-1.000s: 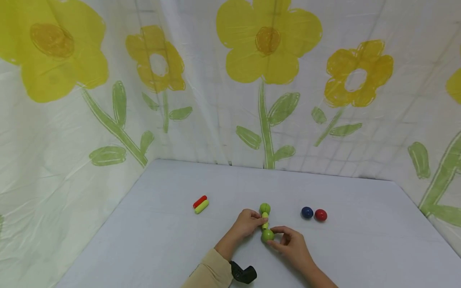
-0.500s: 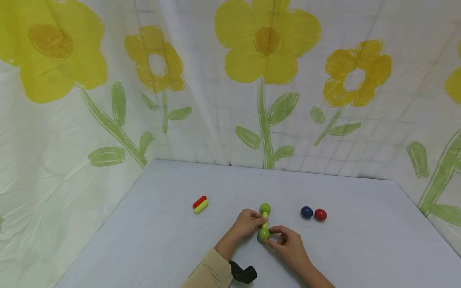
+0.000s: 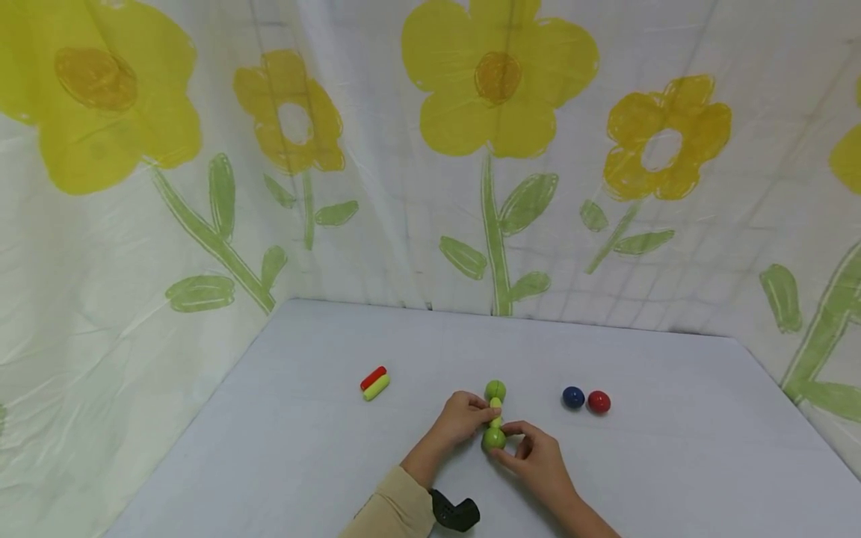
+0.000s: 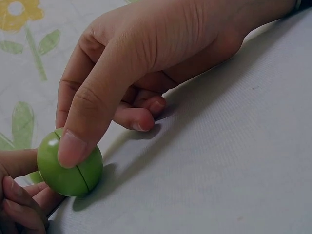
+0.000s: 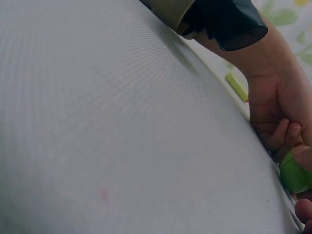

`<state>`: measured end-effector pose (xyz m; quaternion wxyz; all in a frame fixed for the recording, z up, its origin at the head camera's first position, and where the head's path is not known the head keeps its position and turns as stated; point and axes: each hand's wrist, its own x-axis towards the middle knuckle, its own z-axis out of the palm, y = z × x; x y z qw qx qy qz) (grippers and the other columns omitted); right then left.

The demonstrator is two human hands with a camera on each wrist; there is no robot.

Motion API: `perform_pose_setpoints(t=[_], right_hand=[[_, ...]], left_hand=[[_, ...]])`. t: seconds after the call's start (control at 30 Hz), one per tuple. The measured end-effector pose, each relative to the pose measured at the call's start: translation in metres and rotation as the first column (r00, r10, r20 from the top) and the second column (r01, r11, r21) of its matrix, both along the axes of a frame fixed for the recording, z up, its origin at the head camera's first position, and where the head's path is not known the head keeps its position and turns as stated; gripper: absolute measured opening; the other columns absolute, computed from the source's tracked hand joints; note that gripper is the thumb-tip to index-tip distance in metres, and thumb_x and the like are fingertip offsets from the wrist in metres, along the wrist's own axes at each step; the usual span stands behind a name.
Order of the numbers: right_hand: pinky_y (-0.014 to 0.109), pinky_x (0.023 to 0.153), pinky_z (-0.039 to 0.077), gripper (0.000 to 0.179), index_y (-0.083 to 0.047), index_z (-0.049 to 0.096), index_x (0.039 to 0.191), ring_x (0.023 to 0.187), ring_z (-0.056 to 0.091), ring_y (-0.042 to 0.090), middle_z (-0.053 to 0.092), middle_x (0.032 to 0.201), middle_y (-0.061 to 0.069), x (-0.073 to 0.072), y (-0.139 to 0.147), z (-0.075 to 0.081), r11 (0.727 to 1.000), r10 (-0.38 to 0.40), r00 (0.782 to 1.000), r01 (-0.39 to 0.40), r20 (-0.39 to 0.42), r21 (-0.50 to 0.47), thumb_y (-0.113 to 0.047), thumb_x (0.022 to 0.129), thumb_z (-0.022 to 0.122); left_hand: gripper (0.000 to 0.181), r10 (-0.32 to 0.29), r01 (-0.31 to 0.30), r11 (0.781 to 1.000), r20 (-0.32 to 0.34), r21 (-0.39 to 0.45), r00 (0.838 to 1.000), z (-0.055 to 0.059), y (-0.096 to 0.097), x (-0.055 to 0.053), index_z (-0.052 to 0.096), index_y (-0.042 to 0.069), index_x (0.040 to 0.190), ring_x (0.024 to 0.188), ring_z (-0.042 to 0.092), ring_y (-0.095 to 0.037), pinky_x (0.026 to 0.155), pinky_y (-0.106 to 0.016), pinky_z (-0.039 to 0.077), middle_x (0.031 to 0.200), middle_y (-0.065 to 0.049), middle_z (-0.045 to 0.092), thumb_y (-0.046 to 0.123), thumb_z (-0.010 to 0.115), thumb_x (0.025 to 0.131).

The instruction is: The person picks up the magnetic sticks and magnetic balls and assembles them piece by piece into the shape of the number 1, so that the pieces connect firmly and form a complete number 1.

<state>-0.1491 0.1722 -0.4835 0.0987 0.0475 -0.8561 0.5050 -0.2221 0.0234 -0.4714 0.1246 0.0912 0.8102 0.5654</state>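
Observation:
In the head view, a short yellow-green stick (image 3: 495,403) lies between two green balls, in line with them. My left hand (image 3: 464,415) pinches the stick, its thumb across it. The thumb and forefinger of my right hand (image 3: 538,452) grip the near green ball (image 3: 494,439), right at the stick's near end. At the far end sits the other green ball (image 3: 495,390), untouched by fingers. A dark seam crosses the gripped green ball (image 4: 68,170) in the left wrist view, with my right thumb pressed on it. My left fingers (image 4: 22,207) show beside it.
A red stick (image 3: 373,377) and another yellow-green stick (image 3: 377,387) lie together to the left. On the right sit a blue ball (image 3: 573,397) and a red ball (image 3: 599,402). A flowered curtain (image 3: 377,246) hangs behind the white table (image 3: 289,448).
My right hand has moved slightly left with the near green ball, bringing it in line against the stick's near end. My left hand has kept its place on the stick.

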Motion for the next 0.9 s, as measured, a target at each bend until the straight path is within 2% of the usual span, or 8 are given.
perform_pose_setpoints(t=[0.17,0.37,0.5,0.6,0.73,0.9], right_hand=[[0.020,0.046,0.035,0.028,-0.006,0.070,0.096,0.051,0.041,0.003,0.066,0.087,0.000,0.002,0.001,0.000,1.000,-0.005,1.000,0.005,-0.005,-0.007,-0.006,0.072,0.085],[0.020,0.047,0.035,0.028,-0.006,0.070,0.095,0.052,0.042,0.003,0.065,0.087,0.000,0.002,0.001,0.000,1.000,-0.001,1.000,0.000,-0.021,-0.025,-0.005,0.072,0.085],[0.020,0.047,0.035,0.027,-0.006,0.070,0.095,0.052,0.042,0.003,0.064,0.085,-0.002,0.000,0.002,-0.003,1.000,-0.015,1.000,0.015,-0.025,-0.019,-0.004,0.072,0.084],[0.020,0.047,0.036,0.027,-0.006,0.070,0.095,0.053,0.042,0.003,0.064,0.085,-0.002,0.000,0.003,-0.005,1.000,-0.020,1.000,0.020,-0.012,-0.016,-0.004,0.073,0.084],[0.020,0.048,0.036,0.027,-0.006,0.070,0.097,0.054,0.043,0.004,0.064,0.087,-0.001,-0.001,0.004,-0.003,1.000,-0.025,0.999,0.025,0.033,-0.014,-0.004,0.073,0.084],[0.020,0.048,0.037,0.028,-0.006,0.070,0.099,0.055,0.044,0.005,0.064,0.087,0.000,0.000,0.004,0.000,0.999,-0.029,0.997,0.030,0.071,-0.025,-0.004,0.074,0.083]], left_hand=[[0.024,-0.002,0.002,1.000,-0.029,-0.004,1.000,-0.002,0.000,0.001,0.069,-0.006,0.087,0.061,0.049,-0.008,0.052,-0.021,0.039,0.072,-0.001,0.063,0.018,0.074,0.086],[0.024,0.024,-0.025,1.000,-0.062,-0.010,0.998,-0.002,0.001,0.001,0.070,-0.004,0.086,0.063,0.051,-0.008,0.053,-0.021,0.040,0.073,-0.002,0.066,0.019,0.075,0.085],[0.024,0.051,-0.053,0.998,-0.071,-0.023,0.996,-0.002,0.001,0.002,0.071,-0.001,0.083,0.058,0.050,-0.007,0.051,-0.021,0.039,0.069,0.000,0.065,0.021,0.077,0.084],[0.023,0.059,-0.060,0.998,-0.048,-0.018,0.997,-0.003,-0.003,0.002,0.071,0.001,0.083,0.051,0.048,-0.006,0.047,-0.021,0.039,0.067,0.002,0.063,0.023,0.076,0.085],[0.020,0.062,-0.062,0.998,-0.041,0.002,0.997,-0.002,-0.015,-0.004,0.071,0.002,0.088,0.047,0.047,-0.007,0.046,-0.021,0.040,0.067,0.002,0.062,0.022,0.074,0.087],[0.020,0.081,-0.082,0.997,-0.095,-0.003,0.992,0.003,-0.043,-0.013,0.071,0.004,0.095,0.056,0.051,-0.008,0.052,-0.024,0.044,0.074,0.002,0.064,0.023,0.071,0.090]])
